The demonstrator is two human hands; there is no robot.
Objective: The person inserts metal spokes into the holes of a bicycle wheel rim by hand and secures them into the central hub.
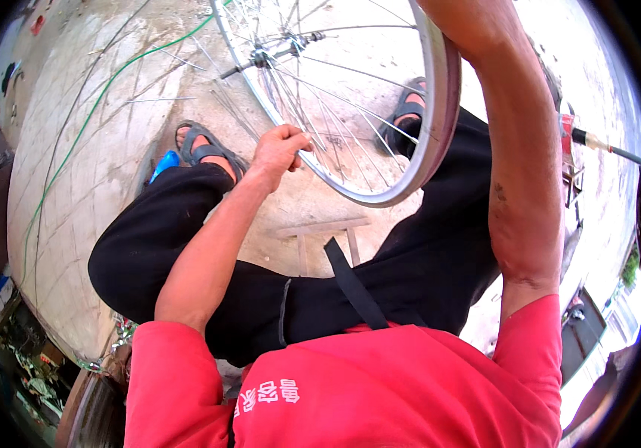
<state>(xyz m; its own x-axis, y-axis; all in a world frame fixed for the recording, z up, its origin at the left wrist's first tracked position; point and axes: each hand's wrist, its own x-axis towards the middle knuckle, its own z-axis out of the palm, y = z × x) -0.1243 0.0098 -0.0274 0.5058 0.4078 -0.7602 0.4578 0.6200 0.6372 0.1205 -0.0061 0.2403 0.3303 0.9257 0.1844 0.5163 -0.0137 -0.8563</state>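
Note:
A bare bicycle wheel, with a silver rim and thin spokes, stands tilted between my knees at the top of the head view. Its dark hub sits inside, with the axle sticking out to the left. My left hand is closed at the rim's lower left side, thumb and fingers pinched over its edge. Whether a small part is also between those fingertips, I cannot make out. My right forearm reaches up past the wheel's right side, and the hand lies beyond the top edge.
Several loose spokes lie on the concrete floor left of the wheel. A green cable and a dark cord run across the floor further left. My sandalled feet flank the wheel. At the right stands a red tool or stand, partly hidden by my arm.

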